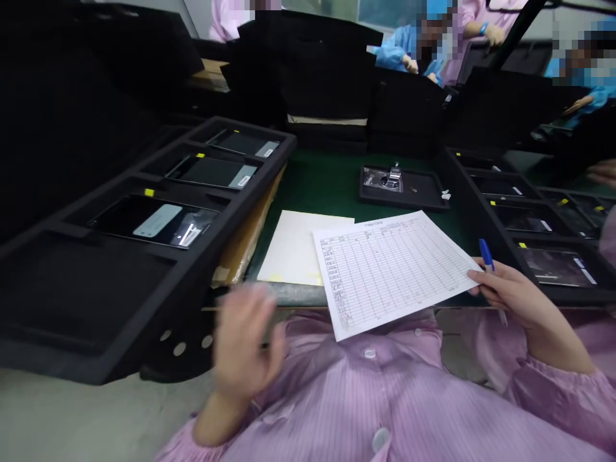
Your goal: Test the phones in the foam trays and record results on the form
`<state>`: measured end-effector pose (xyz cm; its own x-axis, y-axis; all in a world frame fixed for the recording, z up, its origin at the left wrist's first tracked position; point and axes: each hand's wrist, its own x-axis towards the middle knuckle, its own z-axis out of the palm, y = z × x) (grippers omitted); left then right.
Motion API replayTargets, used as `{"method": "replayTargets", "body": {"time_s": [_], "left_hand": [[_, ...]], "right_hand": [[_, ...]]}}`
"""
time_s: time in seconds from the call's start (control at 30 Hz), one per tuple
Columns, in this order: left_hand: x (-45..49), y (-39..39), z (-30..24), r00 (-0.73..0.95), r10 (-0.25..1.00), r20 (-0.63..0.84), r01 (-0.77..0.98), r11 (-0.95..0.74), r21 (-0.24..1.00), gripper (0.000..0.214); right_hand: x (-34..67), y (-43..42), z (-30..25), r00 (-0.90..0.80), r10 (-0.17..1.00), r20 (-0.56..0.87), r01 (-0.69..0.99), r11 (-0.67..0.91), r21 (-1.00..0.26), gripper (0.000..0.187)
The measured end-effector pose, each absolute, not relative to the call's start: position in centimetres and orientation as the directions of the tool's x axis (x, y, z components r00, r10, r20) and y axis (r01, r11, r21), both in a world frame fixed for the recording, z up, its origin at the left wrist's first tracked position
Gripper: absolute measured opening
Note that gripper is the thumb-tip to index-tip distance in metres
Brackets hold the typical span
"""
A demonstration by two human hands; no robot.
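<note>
Printed table form [399, 269], a white sheet ruled in rows and columns, lies in front of the wearer between the two hands, its right corner pinched between the thumb and fingers of the right hand [510, 289]. The same hand also holds a blue-capped pen [486, 255]. The left hand [248, 343], blurred, is raised and loosely open, with nothing visible in its grasp. The form covers part of a plain pale sheet [298, 247] lying ahead of the left hand. Left of that hand, a long black tray [161, 295] carries labelled glass panels [206, 172] with yellow tabs. Beyond the right hand, a similar black compartment tray [539, 238] hems in that side. Farther off, between the hands, a small black tray [428, 186] holds a clear plastic bag [375, 179] and a metal clip [394, 174]. The form's heading faces away from the wearer, along the far edge; its long axis runs from the left hand's side towards the right hand, slanting slightly away. Ahead of both hands is a green tabletop [317, 179]; beyond stand black partitions [327, 77] and co-workers in blue [397, 48] and pink
</note>
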<state>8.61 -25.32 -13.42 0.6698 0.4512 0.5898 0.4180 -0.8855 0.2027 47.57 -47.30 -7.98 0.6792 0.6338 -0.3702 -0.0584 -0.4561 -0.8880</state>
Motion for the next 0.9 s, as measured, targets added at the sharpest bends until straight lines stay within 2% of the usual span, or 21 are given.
{"method": "replayTargets", "body": {"time_s": [0.07, 0.13, 0.2, 0.33, 0.43, 0.57, 0.7, 0.8, 0.9], "left_hand": [[11.0, -25.5, -14.0, 0.727, 0.388, 0.566, 0.375, -0.916, 0.146, 0.053], [12.9, -25.0, -14.3, 0.791, 0.387, 0.474, 0.383, -0.917, 0.109, 0.047], [14.1, -24.4, -14.4, 0.81, 0.448, 0.378, 0.444, -0.89, 0.103, 0.05], [15.8, -22.9, -14.4, 0.785, 0.552, 0.282, 0.541, -0.832, 0.122, 0.055], [17.6, -20.9, -13.6, 0.776, 0.603, 0.185, 0.575, -0.797, 0.185, 0.057], [20.0, -19.2, -11.5, 0.801, 0.595, 0.059, 0.552, -0.774, 0.309, 0.06], [19.8, -20.5, -10.4, 0.723, 0.676, 0.142, 0.627, -0.728, 0.276, 0.061], [19.1, -21.4, -10.8, 0.703, 0.709, 0.048, 0.679, -0.69, 0.251, 0.058], [19.1, -20.8, -11.2, 0.728, 0.684, -0.048, 0.664, -0.687, 0.296, 0.061]], "right_hand": [[47.5, -47.0, -8.2, 0.702, 0.613, -0.362, -0.032, -0.48, -0.877, 0.051], [47.4, -46.9, -8.1, 0.712, 0.606, -0.355, -0.039, -0.471, -0.881, 0.051], [47.3, -47.1, -7.8, 0.703, 0.613, -0.36, -0.088, -0.427, -0.9, 0.051], [47.4, -48.0, -7.1, 0.722, 0.597, -0.351, -0.193, -0.313, -0.93, 0.046], [47.5, -48.0, -7.2, 0.713, 0.6, -0.363, -0.219, -0.301, -0.928, 0.041], [47.4, -47.1, -8.1, 0.681, 0.633, -0.367, -0.168, -0.353, -0.92, 0.046], [47.6, -46.4, -8.7, 0.723, 0.6, -0.342, -0.051, -0.448, -0.893, 0.057], [47.9, -46.4, -8.6, 0.74, 0.578, -0.345, 0.005, -0.518, -0.855, 0.062], [48.3, -47.0, -8.7, 0.722, 0.585, -0.37, 0.014, -0.548, -0.837, 0.061]]}}
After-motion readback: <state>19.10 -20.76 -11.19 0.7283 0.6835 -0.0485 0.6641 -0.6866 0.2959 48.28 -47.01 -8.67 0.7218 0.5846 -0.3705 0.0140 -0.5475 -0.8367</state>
